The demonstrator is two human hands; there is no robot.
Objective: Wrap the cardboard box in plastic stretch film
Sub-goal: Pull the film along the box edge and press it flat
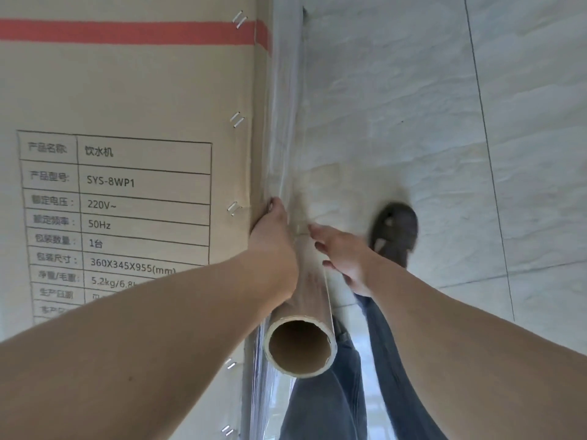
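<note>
Head view: left hand point(273, 239) is pressing film point(283, 128) against the box point(133, 90) corner, fingers straight; right hand point(344, 258), fingers spread, is touching the roll point(313, 290) beside the box.

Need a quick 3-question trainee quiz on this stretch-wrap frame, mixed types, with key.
1. True or false: the left hand rests on the cardboard box at its corner edge.
2. The stretch film roll stands: A) flat on the tiled floor B) upright beside the box corner C) on top of the box.
3. Fill in: the right hand's fingers are ___ against the roll.

Key: 1 true; 2 B; 3 straight.
</note>
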